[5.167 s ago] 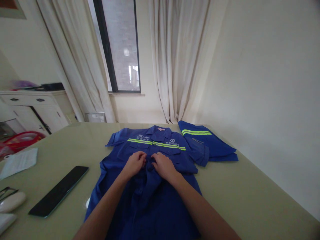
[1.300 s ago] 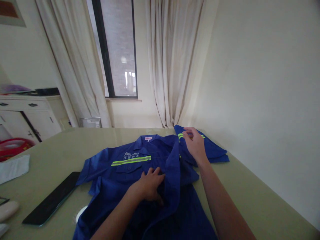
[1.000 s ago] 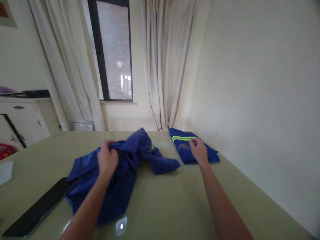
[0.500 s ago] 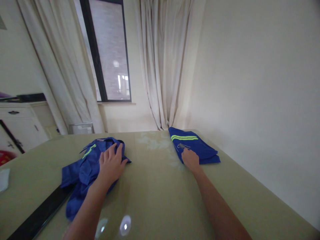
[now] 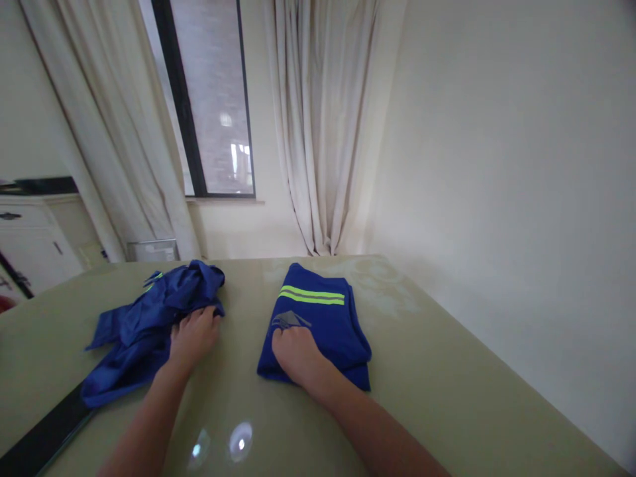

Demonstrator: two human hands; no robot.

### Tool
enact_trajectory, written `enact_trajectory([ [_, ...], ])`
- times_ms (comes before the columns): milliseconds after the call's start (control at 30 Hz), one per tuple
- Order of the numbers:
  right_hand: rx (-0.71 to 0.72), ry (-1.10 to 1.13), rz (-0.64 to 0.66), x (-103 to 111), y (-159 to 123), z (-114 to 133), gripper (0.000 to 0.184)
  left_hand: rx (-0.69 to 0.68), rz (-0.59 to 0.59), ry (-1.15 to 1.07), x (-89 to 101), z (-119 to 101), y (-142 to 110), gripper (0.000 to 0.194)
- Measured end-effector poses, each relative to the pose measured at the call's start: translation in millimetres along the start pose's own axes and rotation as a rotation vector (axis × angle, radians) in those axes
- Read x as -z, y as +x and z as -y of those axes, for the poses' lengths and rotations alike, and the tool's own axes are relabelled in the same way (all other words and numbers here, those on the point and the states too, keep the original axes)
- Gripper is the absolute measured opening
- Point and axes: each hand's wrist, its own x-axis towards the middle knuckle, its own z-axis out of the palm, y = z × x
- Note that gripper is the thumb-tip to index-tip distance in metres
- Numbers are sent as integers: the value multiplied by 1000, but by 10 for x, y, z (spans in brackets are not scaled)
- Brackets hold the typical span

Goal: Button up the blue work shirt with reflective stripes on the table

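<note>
The folded bundle of dark blue cloth with bright yellow-green stripes [image 5: 330, 331] lies flat on the smooth, shiny, pale green table [image 5: 447, 411]. I have my right hand [image 5: 298, 351] on its near left part, just below a flat grey mark [image 5: 288, 319]. Those fingers are curled, but the tips are hidden, so from where I sit I can't tell if they pinch the cloth. I think the bundle is light, soft and floppy, won't break, and would slide easily. I'd hold all its layers together at both sides so the folds stay neat.

My left hand [image 5: 196, 338] touches the crumpled heap of blue cloth [image 5: 163, 301]; I can't tell if its fingers grip. The heap, left of the bundle and apart from it, could get in the way there. It covers the far end of a long, flat black slab [image 5: 47, 430]. A tall cream cloth curtain [image 5: 318, 132] hangs behind the table.
</note>
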Motion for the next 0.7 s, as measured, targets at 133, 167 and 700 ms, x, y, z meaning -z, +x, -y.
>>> enact_trajectory([
  [133,63,135,-17,134,-2,-90,22,-387,144,-348,244,-588,-110,45],
  [167,32,150,-27,203,-10,-209,23,-495,205,-439,262,-773,-194,48],
  [700,-783,977,43,10,-288,-1675,59,-228,249,-1026,-196,-1493,-620,50],
])
